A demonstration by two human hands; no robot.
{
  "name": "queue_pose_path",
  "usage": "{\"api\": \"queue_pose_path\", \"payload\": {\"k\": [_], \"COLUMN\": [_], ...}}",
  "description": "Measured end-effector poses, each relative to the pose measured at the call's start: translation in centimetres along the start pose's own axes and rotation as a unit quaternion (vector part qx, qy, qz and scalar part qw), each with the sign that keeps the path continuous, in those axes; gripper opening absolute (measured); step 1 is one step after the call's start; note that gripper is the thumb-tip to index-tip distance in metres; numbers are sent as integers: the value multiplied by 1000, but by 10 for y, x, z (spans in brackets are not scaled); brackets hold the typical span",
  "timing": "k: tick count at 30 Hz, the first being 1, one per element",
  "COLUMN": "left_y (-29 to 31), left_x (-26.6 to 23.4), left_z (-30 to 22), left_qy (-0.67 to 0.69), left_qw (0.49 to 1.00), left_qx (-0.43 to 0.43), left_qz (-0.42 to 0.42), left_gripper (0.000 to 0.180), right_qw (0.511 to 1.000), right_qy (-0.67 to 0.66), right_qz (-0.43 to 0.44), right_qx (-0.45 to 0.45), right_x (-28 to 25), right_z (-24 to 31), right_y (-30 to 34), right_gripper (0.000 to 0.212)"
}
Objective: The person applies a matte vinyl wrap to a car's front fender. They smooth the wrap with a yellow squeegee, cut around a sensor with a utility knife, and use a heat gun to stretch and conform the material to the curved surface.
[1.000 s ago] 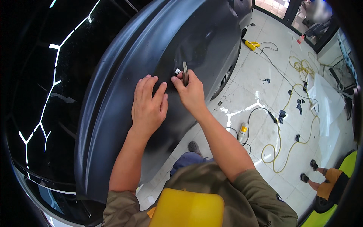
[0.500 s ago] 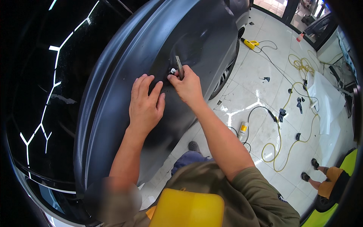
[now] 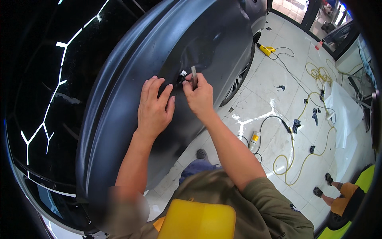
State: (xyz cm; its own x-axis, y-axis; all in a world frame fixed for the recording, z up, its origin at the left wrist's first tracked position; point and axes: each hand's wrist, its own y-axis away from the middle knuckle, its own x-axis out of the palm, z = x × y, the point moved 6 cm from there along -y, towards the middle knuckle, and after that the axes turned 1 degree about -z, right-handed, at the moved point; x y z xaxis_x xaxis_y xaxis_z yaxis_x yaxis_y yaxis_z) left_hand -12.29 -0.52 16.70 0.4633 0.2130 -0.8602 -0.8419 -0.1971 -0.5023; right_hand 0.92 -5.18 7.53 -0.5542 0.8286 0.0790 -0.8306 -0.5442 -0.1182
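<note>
My right hand (image 3: 199,95) grips a slim utility knife (image 3: 194,73), its blade pointing away from me, just above the dark matte film (image 3: 131,91) on the car's body panel. Beside the blade, a small white fitting (image 3: 183,73) shows at a dark opening in the panel. My left hand (image 3: 154,104) rests palm down on the panel to the left, fingers spread and holding nothing. Whether the knife's tip touches the film cannot be made out.
Glossy black car glass (image 3: 43,91) lies left. On the tiled floor at right are a yellow power tool (image 3: 266,49), a grey-and-yellow tool (image 3: 255,139), a coiled yellow hose (image 3: 319,73), film scraps (image 3: 296,125) and a translucent sheet (image 3: 344,111). A person in orange shorts (image 3: 343,199) stands lower right.
My right hand has shifted slightly right and toward me, away from the white fitting, with the knife now more upright. My left hand stays on the panel.
</note>
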Motion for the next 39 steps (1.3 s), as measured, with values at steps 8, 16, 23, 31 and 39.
{"api": "queue_pose_path", "payload": {"k": [8, 16, 23, 31, 39], "left_y": [1, 4, 8, -3, -2], "left_x": [5, 25, 82, 92, 104], "left_z": [-2, -29, -31, -37, -31], "left_qy": [0, 175, 474, 449, 457], "left_qw": [1000, 975, 754, 735, 685], "left_qx": [-3, -133, -454, -487, -515], "left_qz": [-8, -32, -27, -147, -238], "left_gripper": [33, 26, 57, 48, 32], "right_qw": [990, 997, 993, 985, 960], "right_qy": [80, 59, -36, -5, 36], "right_qz": [-43, -6, 100, 156, 279], "right_qx": [-105, -50, 55, 73, -13], "right_x": [9, 5, -18, -47, -77], "right_z": [-3, -8, -28, -38, -6], "right_y": [4, -17, -34, -24, -22], "right_gripper": [26, 23, 21, 26, 36]}}
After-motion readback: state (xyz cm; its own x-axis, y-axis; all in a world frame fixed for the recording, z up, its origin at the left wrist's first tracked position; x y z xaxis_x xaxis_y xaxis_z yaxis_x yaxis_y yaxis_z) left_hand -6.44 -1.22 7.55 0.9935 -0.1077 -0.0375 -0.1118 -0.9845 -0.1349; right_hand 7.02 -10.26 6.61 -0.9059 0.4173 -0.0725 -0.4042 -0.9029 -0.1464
